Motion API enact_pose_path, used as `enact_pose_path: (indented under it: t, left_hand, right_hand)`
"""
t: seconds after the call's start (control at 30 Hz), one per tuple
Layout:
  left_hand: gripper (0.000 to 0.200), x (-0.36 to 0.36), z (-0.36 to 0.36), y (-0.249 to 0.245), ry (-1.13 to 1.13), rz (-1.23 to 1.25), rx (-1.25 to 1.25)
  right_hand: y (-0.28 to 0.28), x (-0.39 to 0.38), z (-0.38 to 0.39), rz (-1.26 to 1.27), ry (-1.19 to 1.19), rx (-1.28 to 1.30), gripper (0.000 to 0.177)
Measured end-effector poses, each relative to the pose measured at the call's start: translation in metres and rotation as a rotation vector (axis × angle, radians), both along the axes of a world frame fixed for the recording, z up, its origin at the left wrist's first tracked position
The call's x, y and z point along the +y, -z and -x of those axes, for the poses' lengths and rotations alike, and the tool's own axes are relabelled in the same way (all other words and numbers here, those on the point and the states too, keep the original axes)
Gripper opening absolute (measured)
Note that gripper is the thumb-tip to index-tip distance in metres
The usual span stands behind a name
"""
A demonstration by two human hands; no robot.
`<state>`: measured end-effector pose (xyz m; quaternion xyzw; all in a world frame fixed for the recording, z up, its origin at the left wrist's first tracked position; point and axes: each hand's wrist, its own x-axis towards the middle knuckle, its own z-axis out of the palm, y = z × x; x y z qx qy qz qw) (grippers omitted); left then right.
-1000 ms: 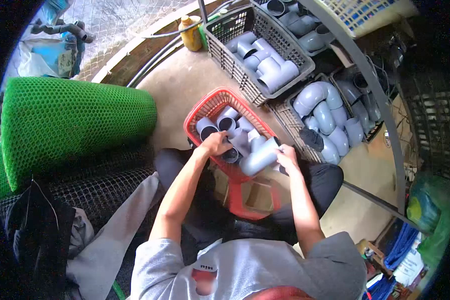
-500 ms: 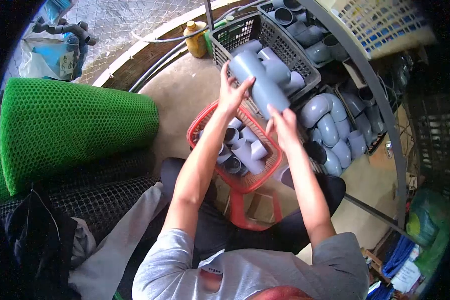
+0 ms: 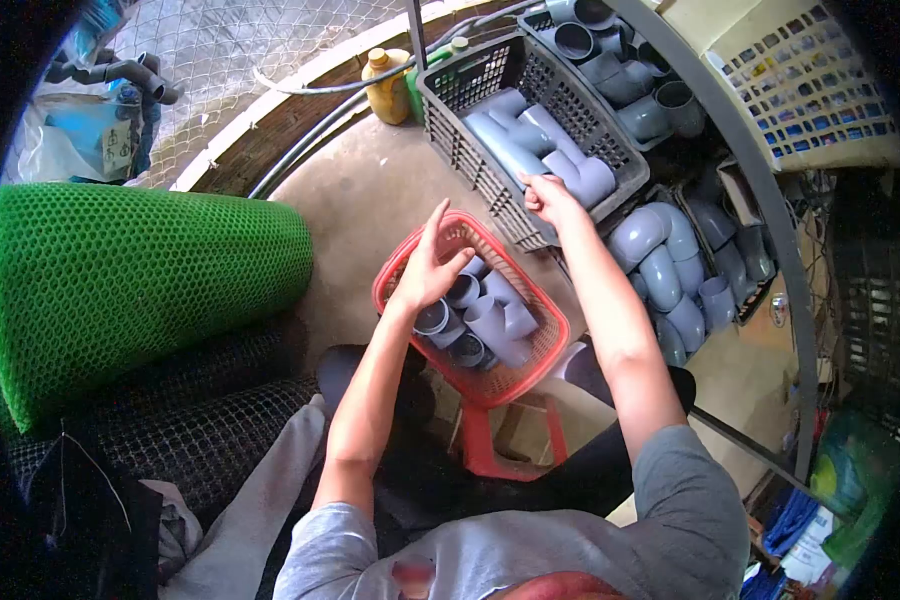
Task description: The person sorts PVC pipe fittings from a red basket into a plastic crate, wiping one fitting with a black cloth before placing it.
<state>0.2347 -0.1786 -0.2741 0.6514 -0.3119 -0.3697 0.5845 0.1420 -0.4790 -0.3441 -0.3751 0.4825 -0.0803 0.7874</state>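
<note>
In the head view, a glossy blue-grey pipe fitting [image 3: 502,145] — smooth and tubular — lies among similar pieces in the black crate [image 3: 475,190]. The right hand [image 3: 550,197], loosely curled, meets its near end, though whether it grips is unclear; the left hand [image 3: 432,272], spread and holding nothing, hovers over the red basket [image 3: 540,375].

There's 1 red bskt [image 3: 530,372], 1 red stool [image 3: 479,440], 1 yel. btl [image 3: 390,97] & 2 hands [image 3: 430,275] [image 3: 554,200].

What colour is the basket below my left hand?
The basket is red; it shows best in the head view, the only one here.
</note>
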Motion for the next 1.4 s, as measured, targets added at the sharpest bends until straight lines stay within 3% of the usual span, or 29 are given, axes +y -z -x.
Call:
enact_pose_path:
  t: [0.07,0.1,0.17,0.2,0.27,0.37,0.4,0.5,0.53,0.57,0.67,0.73,0.77,0.8,0.83,0.87,0.97,1.03,1.07,1.1,1.17,1.2,1.23,1.3,1.33,1.37,1.4]
  left_hand:
    - [0.082,0.000,-0.005,-0.024,-0.023,-0.015,0.340]
    - [0.082,0.002,-0.008,-0.021,-0.018,-0.020,0.345]
    - [0.074,0.005,-0.019,-0.013,-0.013,-0.023,0.053]
    - [0.067,0.006,-0.023,-0.010,-0.048,-0.013,0.084]
    - [0.066,0.008,-0.036,-0.019,-0.052,-0.058,-0.039]
    - [0.062,0.013,-0.048,-0.033,-0.074,-0.114,-0.199]
    - [0.060,0.015,-0.054,-0.038,-0.059,-0.171,-0.190]
    - [0.055,0.018,-0.064,-0.027,-0.017,-0.256,-0.224]
    - [0.053,0.019,-0.068,-0.022,0.016,-0.279,-0.281]
    - [0.053,0.020,-0.070,-0.019,0.009,-0.287,-0.274]
    - [0.057,0.017,-0.070,0.005,0.133,-0.454,-0.344]
    - [0.056,0.017,-0.061,0.055,0.290,-0.611,-0.574]
    - [0.054,0.023,-0.038,0.086,0.463,-0.886,-0.702]
    - [0.052,0.028,-0.020,0.096,0.731,-1.075,-0.711]
    - [0.048,0.047,0.000,0.104,0.818,-1.042,-0.768]
    - [0.030,0.064,0.025,0.162,0.359,-0.919,-0.881]
    - [0.021,0.050,-0.007,0.154,0.481,-0.972,-0.757]
    - [0.020,0.044,-0.016,0.137,0.426,-0.974,-0.805]
    - [0.023,0.037,-0.018,0.124,0.443,-0.938,-0.867]
    - [0.026,0.032,-0.021,0.109,0.459,-0.902,-0.930]
    - [0.031,0.020,-0.024,0.066,0.462,-0.825,-0.992]
    - [0.037,0.016,-0.024,0.038,0.467,-0.756,-1.042]
    - [0.045,0.013,-0.025,-0.004,0.498,-0.682,-1.006]
    - [0.048,0.013,-0.023,-0.053,0.442,-0.448,-0.932]
    - [0.048,0.012,-0.019,-0.072,0.447,-0.446,-0.935]
    - [0.045,0.011,-0.014,-0.089,0.361,-0.269,-0.846]
    - [0.043,0.009,-0.013,-0.097,0.272,-0.093,-0.755]
  right_hand:
    - [-0.002,-0.010,0.004,0.007,-0.129,0.141,0.021]
    - [-0.003,-0.013,0.014,0.135,-0.223,0.225,0.024]
    - [-0.023,-0.016,0.024,0.377,-0.349,0.506,0.029]
    - [-0.032,-0.014,0.023,0.379,-0.356,0.504,0.029]
    - [-0.049,-0.002,0.023,1.412,-0.468,0.743,0.033]
    - [-0.079,0.016,0.002,1.295,-0.525,0.482,0.037]
    - [-0.044,0.004,-0.001,1.502,-0.578,0.338,0.043]
    - [0.010,-0.014,-0.006,1.393,-0.794,0.291,0.055]
    - [-0.009,-0.015,-0.008,1.296,-0.929,0.371,0.063]
    - [-0.052,0.004,-0.018,1.117,-0.914,0.651,0.062]
    - [-0.054,0.015,-0.010,1.200,-0.900,0.699,0.058]
    - [-0.068,0.034,0.005,1.418,-0.815,0.547,0.048]
    - [-0.073,0.056,0.014,1.577,-0.606,0.370,0.037]
    - [-0.075,0.077,0.024,1.567,-0.517,0.289,0.032]
    - [-0.078,0.097,0.033,1.557,-0.430,0.202,0.027]
    - [-0.082,0.119,0.044,1.538,-0.403,0.133,0.026]
    - [-0.095,0.178,0.090,1.376,-0.426,0.120,0.028]
    - [-0.086,0.200,0.117,0.940,-0.383,0.130,0.030]
    - [-0.069,0.197,0.135,0.808,-0.423,0.135,0.045]
    - [-0.060,0.194,0.145,0.813,-0.416,0.136,0.045]
    - [-0.051,0.184,0.158,0.667,-0.480,0.109,0.067]
    - [-0.056,0.169,0.157,0.522,-0.625,0.154,0.101]
    - [-0.073,0.160,0.149,0.526,-0.614,0.157,0.101]
    - [-0.115,0.147,0.126,0.486,-0.822,0.089,0.127]
    - [-0.119,0.142,0.117,0.674,-0.855,0.069,0.138]
    - [-0.123,0.138,0.107,0.862,-0.886,0.048,0.149]
    - [-0.136,0.134,0.095,0.842,-0.805,-0.043,0.156]
